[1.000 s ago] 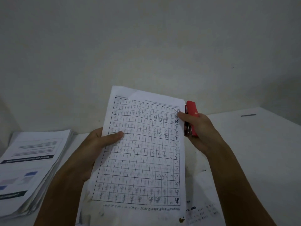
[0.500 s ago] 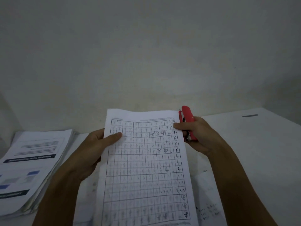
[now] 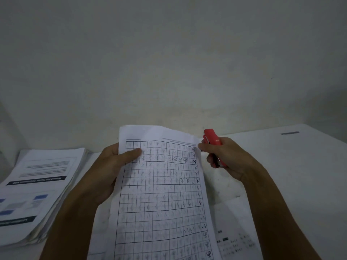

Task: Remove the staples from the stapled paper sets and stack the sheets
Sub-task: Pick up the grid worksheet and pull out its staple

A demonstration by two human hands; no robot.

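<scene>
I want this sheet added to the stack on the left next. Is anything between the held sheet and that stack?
Nothing visible blocks it. The sheet is held above the table, gripped by the left hand; the stack lies left of that hand with its top bare.

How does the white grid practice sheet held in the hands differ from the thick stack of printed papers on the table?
The white grid practice sheet is held up off the table; the thick stack of printed papers rests on the table at left. The sheet looks thin; the stack is many sheets deep. The sheet bears a ruled grid with handwritten characters; the stack's top page shows printed text with blue and dark blocks. Both are white paper.
</scene>
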